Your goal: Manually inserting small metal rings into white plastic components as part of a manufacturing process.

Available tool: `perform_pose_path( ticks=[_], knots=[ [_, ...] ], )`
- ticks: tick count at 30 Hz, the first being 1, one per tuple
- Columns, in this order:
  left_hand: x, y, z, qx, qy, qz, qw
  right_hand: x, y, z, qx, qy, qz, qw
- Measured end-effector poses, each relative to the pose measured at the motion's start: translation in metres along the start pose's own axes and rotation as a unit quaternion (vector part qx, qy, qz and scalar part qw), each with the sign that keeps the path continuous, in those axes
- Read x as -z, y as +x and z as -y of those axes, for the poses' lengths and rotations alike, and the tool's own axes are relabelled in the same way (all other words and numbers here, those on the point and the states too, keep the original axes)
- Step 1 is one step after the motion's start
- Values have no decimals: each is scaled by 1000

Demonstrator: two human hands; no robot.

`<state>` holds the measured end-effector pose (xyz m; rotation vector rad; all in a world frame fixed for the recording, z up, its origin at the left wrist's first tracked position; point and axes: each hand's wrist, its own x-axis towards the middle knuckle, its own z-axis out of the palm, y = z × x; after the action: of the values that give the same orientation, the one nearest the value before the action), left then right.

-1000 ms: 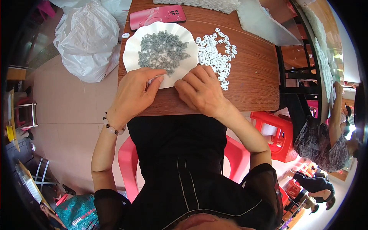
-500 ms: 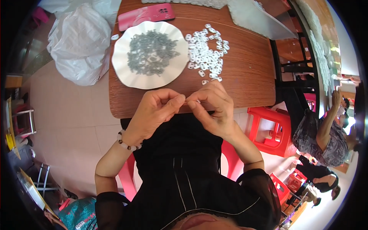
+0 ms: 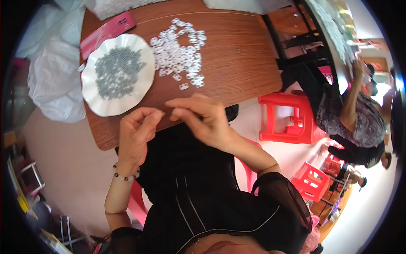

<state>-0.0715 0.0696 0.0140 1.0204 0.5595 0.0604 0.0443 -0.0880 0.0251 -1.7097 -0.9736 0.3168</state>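
Note:
My left hand (image 3: 138,130), with a beaded bracelet (image 3: 126,176) at the wrist, is closed in a pinch just over the table's near edge. Whatever sits between its thumb and index fingertips is too small to name. Facing it across a narrow gap, my right hand (image 3: 205,120) has its thumb and index tips slightly apart, and nothing shows between them. Beyond my left hand stands a wavy-rimmed white plate (image 3: 146,80) heaped with small grey, thin pieces (image 3: 118,72). A loose pile of small white pieces with holes (image 3: 179,53) lies to the plate's right.
A pink phone (image 3: 105,34) lies behind the plate on the brown wooden table (image 3: 241,55). White plastic bags (image 3: 57,80) are at the left. Red stools (image 3: 287,118) and a seated person (image 3: 355,106) are on the right.
My view has turned, shifting the table and plate leftward. My hands have drawn apart; the small white piece seen at my right fingertips before no longer shows there.

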Motion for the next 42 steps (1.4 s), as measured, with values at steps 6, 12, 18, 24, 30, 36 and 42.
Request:
perform_pose_path(
  ticks=[6, 12, 18, 24, 30, 36, 42],
  knots=[
    [-5, -5, 5, -7, 29, 3, 1000, 3, -11, 10, -188, 171, 24, 967],
    [-6, -14, 1, -22, 43, 7, 999, 3, -11, 7, -235, 205, 80, 947],
    [-7, -15, 0, -15, 54, 12, 998, 4, -8, 10, -241, 228, 61, 941],
    [-9, -14, -2, -21, 57, 14, 998, 8, -6, 8, -227, 217, 51, 948],
    [-12, -14, -1, -21, 71, 12, 997, 12, -5, 11, -220, 192, 51, 955],
    [-13, -12, 0, -19, 90, 7, 996, 12, -5, 14, -177, 100, 36, 978],
    [-13, -9, 9, -72, 119, 0, 990, 11, -4, 12, -152, 61, 36, 986]
  ],
)
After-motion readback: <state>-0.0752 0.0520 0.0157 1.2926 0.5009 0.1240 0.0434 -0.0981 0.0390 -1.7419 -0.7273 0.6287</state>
